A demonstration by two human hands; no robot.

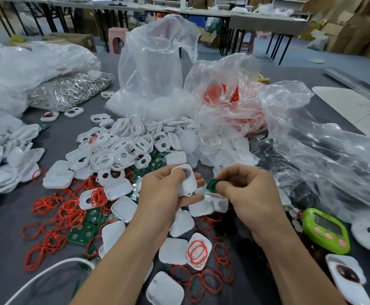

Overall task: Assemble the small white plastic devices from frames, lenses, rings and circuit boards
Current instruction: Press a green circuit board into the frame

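Two hands work above the grey worktop [58, 137]: my left hand [164, 192] grips a rounded white plastic frame [186, 181] (tilted up), and just beside it my right hand [245, 190] pinches a small green circuit board [212, 185].
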